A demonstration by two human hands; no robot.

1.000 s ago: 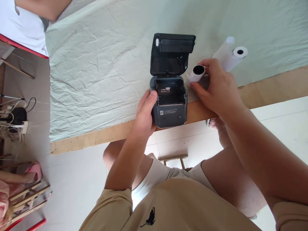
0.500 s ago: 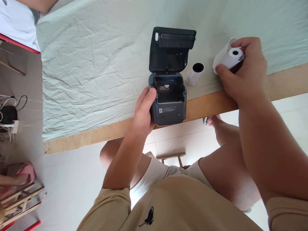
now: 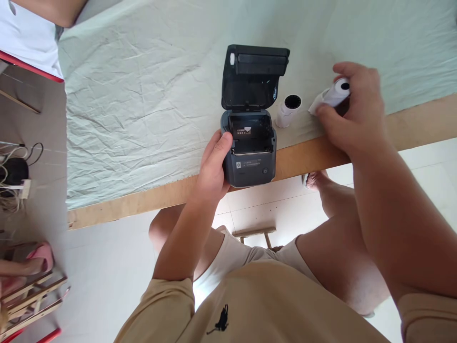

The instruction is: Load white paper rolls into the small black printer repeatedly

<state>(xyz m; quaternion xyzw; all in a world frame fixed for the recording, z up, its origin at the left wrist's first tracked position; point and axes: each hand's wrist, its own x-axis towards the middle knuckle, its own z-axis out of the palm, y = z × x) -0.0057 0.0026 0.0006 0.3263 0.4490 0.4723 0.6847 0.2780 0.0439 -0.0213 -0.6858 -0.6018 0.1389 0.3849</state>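
A dark label printer (image 3: pixel 252 169) sits at the table's front edge with its lid (image 3: pixel 250 85) raised and its roll bay bare. My left hand (image 3: pixel 215 164) grips the printer's left side, thumb on top. To the right, my right hand (image 3: pixel 353 105) holds a white paper roll (image 3: pixel 336 93) between thumb and fingers, with a loose flap of paper at its lower left end. Between printer and right hand, a smaller white roll with a black core (image 3: pixel 287 111) stands on the cloth.
Wrinkled pale green cloth (image 3: pixel 143 95) covers the table behind a bare wooden edge (image 3: pixel 132 204). Another person's arm and white clothing (image 3: pixel 30 35) show at the top left. Cables (image 3: pixel 14 176) and a wooden stool (image 3: pixel 32 300) are at the left.
My right hand has shifted slightly left, its fingers spread further. The roll in it is turned, and its loose paper flap looks smaller. My left hand still grips the printer.
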